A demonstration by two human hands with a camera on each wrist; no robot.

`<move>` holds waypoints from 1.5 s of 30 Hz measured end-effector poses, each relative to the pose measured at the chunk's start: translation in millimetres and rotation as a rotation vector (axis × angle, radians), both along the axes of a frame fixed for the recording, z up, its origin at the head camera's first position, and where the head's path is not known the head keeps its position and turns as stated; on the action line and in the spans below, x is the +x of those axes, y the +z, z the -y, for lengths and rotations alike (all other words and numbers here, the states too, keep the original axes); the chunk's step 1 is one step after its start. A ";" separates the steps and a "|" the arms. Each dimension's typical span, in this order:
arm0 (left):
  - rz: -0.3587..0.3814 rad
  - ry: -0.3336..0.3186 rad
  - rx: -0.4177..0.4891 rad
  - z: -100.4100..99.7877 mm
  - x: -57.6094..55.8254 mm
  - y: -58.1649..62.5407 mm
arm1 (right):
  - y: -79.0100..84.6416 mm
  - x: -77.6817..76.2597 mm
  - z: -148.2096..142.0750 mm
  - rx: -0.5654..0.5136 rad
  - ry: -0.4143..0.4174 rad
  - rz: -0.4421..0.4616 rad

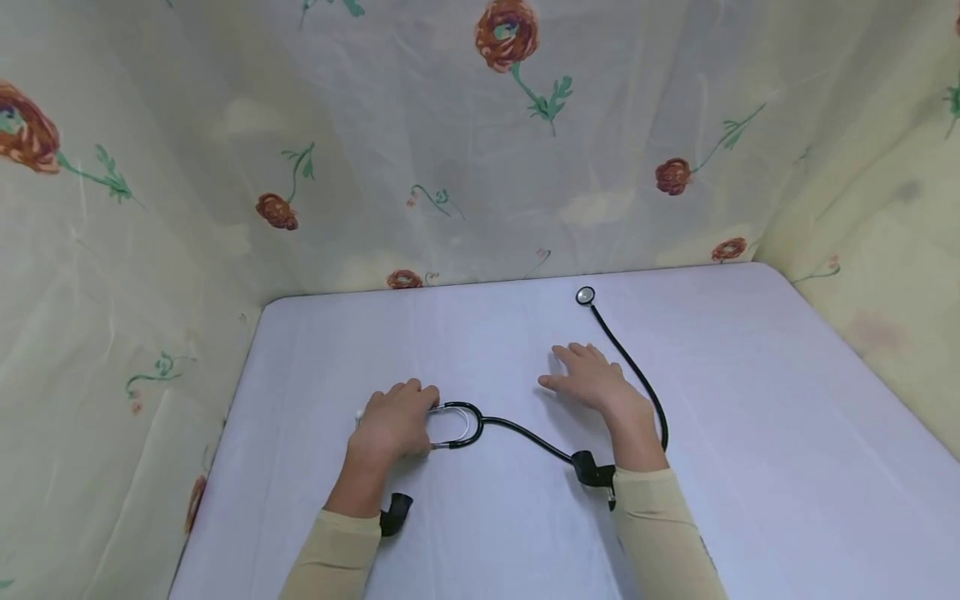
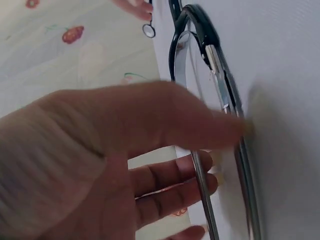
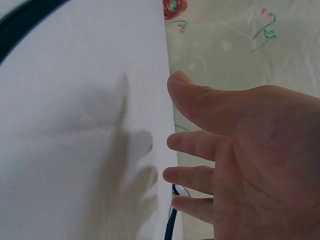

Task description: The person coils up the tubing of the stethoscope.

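A black stethoscope [image 1: 525,433] lies stretched across the white table. Its round chest piece [image 1: 585,296] is near the far edge, and the tubing curves back under the right forearm. My left hand [image 1: 397,421] spans the metal ear tubes [image 2: 205,195] from above. In the left wrist view, the thumb lies across one tube while the fingers reach behind the other. The hand hides most of the ear tips' end. My right hand [image 1: 592,379] hovers left of the tubing, fingers spread and holding nothing; its shadow falls on the cloth in the right wrist view.
White cloth covers the table [image 1: 465,333], whose far corners are rounded. Flower-printed curtains [image 1: 510,167] hang behind it and along both sides. Black wrist-worn mounts [image 1: 592,471] stick out beside both forearms.
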State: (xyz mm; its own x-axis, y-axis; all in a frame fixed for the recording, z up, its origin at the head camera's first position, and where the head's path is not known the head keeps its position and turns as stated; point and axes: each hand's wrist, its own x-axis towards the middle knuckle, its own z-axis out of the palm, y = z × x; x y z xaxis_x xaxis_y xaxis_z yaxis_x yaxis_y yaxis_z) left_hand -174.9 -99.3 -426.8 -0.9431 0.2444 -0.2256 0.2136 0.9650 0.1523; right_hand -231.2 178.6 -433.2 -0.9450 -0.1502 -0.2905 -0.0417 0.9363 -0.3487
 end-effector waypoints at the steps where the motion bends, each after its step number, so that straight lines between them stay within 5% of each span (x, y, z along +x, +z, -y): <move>1: -0.001 -0.001 0.000 -1.1 0.9 0.7 | -0.5 0.3 -0.2 0.000 0.001 0.001; 20: -0.032 0.006 -0.002 -9.4 6.4 -3.5 | 1.0 5.5 -0.3 0.017 0.044 0.034; 38: -0.129 0.053 0.034 -10.9 -7.7 -22.6 | 12.7 13.1 7.4 0.016 0.117 0.081; 45: -0.115 0.068 0.085 -5.1 -11.0 -19.0 | 15.3 12.5 17.2 0.059 0.139 0.164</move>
State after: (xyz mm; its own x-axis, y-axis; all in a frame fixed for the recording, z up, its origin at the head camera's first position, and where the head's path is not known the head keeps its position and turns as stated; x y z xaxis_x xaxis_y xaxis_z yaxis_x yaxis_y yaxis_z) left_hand -185.8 -94.2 -445.8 -0.9764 0.1928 -0.0969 0.1690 0.9625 0.2122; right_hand -218.8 161.3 -417.9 -0.8558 -0.2539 -0.4506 -0.1188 0.9445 -0.3063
